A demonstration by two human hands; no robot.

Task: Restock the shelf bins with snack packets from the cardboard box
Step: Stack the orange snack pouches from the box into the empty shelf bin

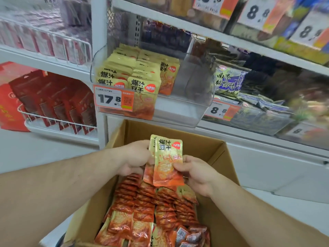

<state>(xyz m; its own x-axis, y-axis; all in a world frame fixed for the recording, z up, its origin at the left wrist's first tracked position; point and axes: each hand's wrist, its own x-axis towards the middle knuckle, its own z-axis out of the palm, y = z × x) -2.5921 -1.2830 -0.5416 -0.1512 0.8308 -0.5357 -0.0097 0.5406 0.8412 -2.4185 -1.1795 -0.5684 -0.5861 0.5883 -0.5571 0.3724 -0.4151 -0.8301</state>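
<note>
Above the open cardboard box (pixel 219 154), both hands hold a small stack of yellow-and-orange snack packets (pixel 166 163) upright. My left hand (pixel 137 157) grips the stack's left edge, and my right hand (pixel 194 171) pinches its right edge. Inside the box lie several rows of the same packets (pixel 151 207). Straight ahead on the shelf stands a clear plastic bin (pixel 187 107), its left half filled with matching packets (pixel 135 75) and its right half bare. A 17.8 price tag (pixel 114 98) hangs on the bin's front.
To the right, a neighbouring bin holds dark green and purple packets (pixel 249 97) behind an 8.8 tag. Left of the white shelf post (pixel 99 41), wire baskets carry red boxes (pixel 53 102). More stocked bins with price tags line the shelf above.
</note>
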